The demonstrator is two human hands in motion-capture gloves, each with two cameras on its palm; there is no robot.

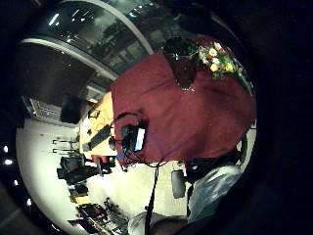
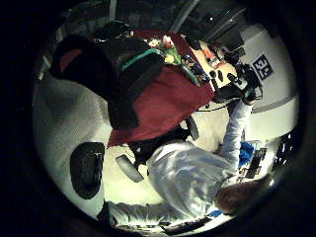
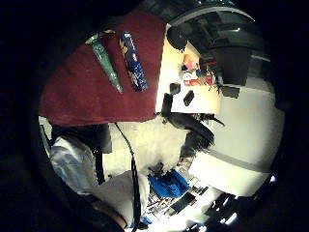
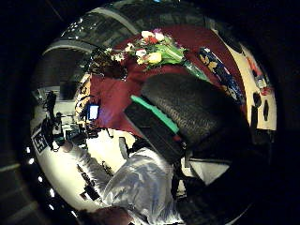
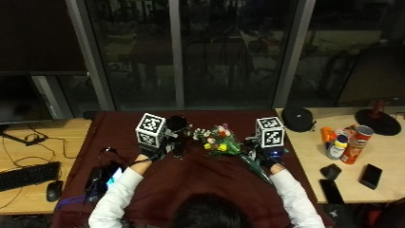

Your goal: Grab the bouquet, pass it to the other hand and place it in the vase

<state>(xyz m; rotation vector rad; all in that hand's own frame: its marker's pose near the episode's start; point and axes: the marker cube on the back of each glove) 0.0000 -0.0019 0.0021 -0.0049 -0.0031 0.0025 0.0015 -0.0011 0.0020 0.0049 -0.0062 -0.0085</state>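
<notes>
Neither hand grips anything yet, as far as the views show. The right thumb side palm view shows one of the right hand's fingers (image 4: 197, 110) extended over the cloth with nothing under it, so that hand reads as relaxed. The left thumb side palm view likewise shows the left hand's fingers (image 2: 126, 74) loosely out, holding nothing.

In the outside view the left hand (image 5: 147, 154) hovers at about nine o'clock of the bouquet (image 5: 221, 142) and the right hand (image 5: 271, 159) at about three o'clock, just beside the stems (the markers hide most of both).

The bouquet lies flat on the dark red cloth (image 5: 190, 185) covering the counter (image 5: 303, 142), blooms toward the window, its green wrapped stems trailing toward the person's right. The vase (image 5: 177, 124) stands upright at about ten o'clock of the blooms, near the left hand, with no flowers in it.

So I judge the task barely begun: pickup, handover and placing all remain.
</notes>
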